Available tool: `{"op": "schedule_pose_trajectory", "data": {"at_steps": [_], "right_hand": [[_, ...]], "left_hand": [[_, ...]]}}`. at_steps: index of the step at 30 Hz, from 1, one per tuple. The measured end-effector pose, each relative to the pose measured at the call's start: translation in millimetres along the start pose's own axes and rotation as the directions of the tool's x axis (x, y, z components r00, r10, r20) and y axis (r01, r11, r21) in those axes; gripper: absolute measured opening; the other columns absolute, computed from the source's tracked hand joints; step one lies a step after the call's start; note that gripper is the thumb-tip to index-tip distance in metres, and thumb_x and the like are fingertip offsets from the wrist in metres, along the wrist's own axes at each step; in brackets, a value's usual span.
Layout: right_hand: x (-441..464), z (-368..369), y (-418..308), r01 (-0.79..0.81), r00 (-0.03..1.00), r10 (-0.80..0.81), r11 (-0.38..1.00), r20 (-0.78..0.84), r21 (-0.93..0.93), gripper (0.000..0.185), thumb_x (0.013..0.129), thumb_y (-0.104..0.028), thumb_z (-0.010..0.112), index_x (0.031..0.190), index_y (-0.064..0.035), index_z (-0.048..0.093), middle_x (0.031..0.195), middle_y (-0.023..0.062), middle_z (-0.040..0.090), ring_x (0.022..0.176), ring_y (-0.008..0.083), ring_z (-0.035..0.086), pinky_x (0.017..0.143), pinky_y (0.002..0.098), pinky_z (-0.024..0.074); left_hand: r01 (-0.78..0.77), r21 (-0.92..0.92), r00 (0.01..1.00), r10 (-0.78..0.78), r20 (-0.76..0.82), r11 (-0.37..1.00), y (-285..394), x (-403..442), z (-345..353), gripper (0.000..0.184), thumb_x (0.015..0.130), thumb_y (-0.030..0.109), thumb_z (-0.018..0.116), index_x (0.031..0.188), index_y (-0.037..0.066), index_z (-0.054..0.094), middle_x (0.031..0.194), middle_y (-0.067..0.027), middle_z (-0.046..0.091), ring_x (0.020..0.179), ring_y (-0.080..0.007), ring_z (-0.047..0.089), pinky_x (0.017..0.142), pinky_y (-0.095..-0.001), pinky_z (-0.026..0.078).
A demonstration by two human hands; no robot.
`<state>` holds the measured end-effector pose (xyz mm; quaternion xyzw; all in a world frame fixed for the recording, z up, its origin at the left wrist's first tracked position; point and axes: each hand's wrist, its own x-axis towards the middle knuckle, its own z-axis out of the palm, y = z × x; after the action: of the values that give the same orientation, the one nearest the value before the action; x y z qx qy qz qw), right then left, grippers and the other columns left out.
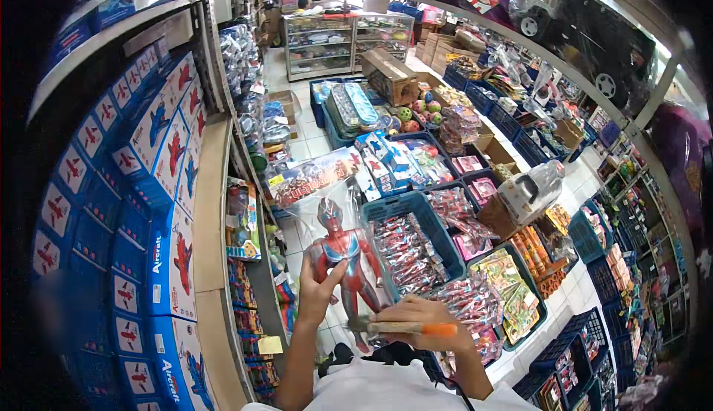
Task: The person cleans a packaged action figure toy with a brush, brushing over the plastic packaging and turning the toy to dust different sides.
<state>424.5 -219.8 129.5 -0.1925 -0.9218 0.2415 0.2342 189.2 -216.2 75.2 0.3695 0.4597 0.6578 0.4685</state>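
My left hand (321,286) is closed on a red and silver action figure (344,244) in a clear plastic bag with a printed header card (316,181). The thumb lies across the figure's front, and the figure stands roughly upright before my body. My right hand (427,323) is wrapped round a brush (394,328) with a wooden handle and an orange end. The brush's greyish head (358,323) points left and lies over the figure's lower legs. Whether it touches the plastic I cannot tell.
At left, a shelf holds blue and white aircraft boxes (174,240). Ahead, a teal crate (453,251) contains many small packaged toys. Further off are a cardboard box (390,77) and a glass display case (319,43). Bagged toy vehicles (579,47) hang over the upper right.
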Motion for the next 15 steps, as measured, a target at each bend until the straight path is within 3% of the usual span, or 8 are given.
{"op": "schedule_pose_trajectory", "data": {"at_steps": [3,6,7,9,10,11,13,15], "right_hand": [[-1,2,8,0.047,0.993,-0.049,0.999,-0.106,-0.021,0.047,0.076,-0.011,0.076,0.121,-0.0165,0.067,0.121,0.0008,0.066,0.099,0.0194,0.065,0.085,0.0340,0.0508],[8,-9,7,-0.043,0.863,-0.015,0.994,-0.505,-0.103,0.030,0.082,-0.012,0.075,0.111,-0.0117,0.069,0.111,0.0042,0.069,0.095,0.0212,0.067,0.079,0.0343,0.0489],[9,-11,8,-0.049,0.863,-0.010,0.994,-0.505,-0.102,0.030,0.082,-0.012,0.075,0.111,-0.0117,0.069,0.111,0.0042,0.069,0.095,0.0212,0.067,0.079,0.0343,0.0489],[9,-11,9,-0.126,0.803,0.054,0.989,-0.594,-0.081,0.029,0.075,-0.007,0.081,0.103,-0.0076,0.073,0.106,0.0071,0.071,0.089,0.0225,0.068,0.079,0.0350,0.0514],[9,-16,-3,-0.181,0.822,0.180,0.982,-0.540,0.053,0.028,0.076,-0.007,0.079,0.103,-0.0094,0.074,0.107,0.0062,0.071,0.090,0.0219,0.068,0.079,0.0340,0.0515],[6,-18,-2,-0.188,0.821,0.188,0.981,-0.539,0.056,0.028,0.076,-0.007,0.079,0.103,-0.0094,0.074,0.107,0.0062,0.071,0.090,0.0219,0.068,0.079,0.0340,0.0515],[-5,-25,2,0.005,0.991,-0.010,0.999,-0.135,-0.043,0.028,0.078,-0.008,0.077,0.105,-0.0124,0.074,0.109,0.0049,0.071,0.092,0.0219,0.068,0.080,0.0332,0.0514],[-3,-27,5,0.049,0.994,-0.062,0.990,-0.094,-0.136,0.028,0.079,-0.008,0.075,0.106,-0.0148,0.074,0.111,0.0037,0.071,0.094,0.0222,0.068,0.080,0.0331,0.0514]], "left_hand": [[0.002,0.009,0.999,-0.002,0.045,1.000,-4,-3,6,0.048,0.087,0.015,0.071,0.128,0.005,0.048,0.104,-0.0028,0.064,0.083,-0.0067,0.061,0.057,-0.0175,0.045],[0.016,-0.005,0.995,-0.015,0.100,1.000,-4,-7,11,0.045,0.087,0.012,0.072,0.126,0.005,0.050,0.104,-0.0026,0.064,0.087,-0.0069,0.061,0.069,-0.0195,0.047],[0.039,-0.028,0.990,-0.035,0.137,0.999,-3,-8,13,0.045,0.087,0.011,0.072,0.125,0.005,0.051,0.105,-0.0025,0.064,0.089,-0.0070,0.060,0.076,-0.0209,0.048],[0.086,0.020,0.986,-0.088,0.145,0.996,-3,-9,12,0.045,0.086,0.012,0.073,0.125,0.005,0.051,0.104,-0.0014,0.064,0.088,-0.0063,0.059,0.075,-0.0205,0.048],[0.026,0.009,0.993,-0.027,0.116,1.000,-4,-8,14,0.045,0.086,0.013,0.073,0.125,0.005,0.051,0.103,-0.0006,0.064,0.083,-0.0051,0.059,0.066,-0.0185,0.045],[-0.033,0.000,0.996,0.033,0.086,0.999,-5,-8,15,0.045,0.086,0.014,0.073,0.124,0.005,0.051,0.102,0.0002,0.065,0.078,-0.0039,0.058,0.058,-0.0165,0.043],[0.048,0.074,0.997,-0.052,0.053,0.996,3,-10,7,0.046,0.086,0.016,0.073,0.125,0.005,0.052,0.100,0.0003,0.065,0.077,-0.0047,0.059,0.058,-0.0171,0.044],[0.190,0.113,0.982,-0.191,0.003,0.975,10,-9,3,0.047,0.086,0.019,0.073,0.126,0.005,0.052,0.101,-0.0010,0.065,0.085,-0.0074,0.060,0.072,-0.0207,0.048]]}}
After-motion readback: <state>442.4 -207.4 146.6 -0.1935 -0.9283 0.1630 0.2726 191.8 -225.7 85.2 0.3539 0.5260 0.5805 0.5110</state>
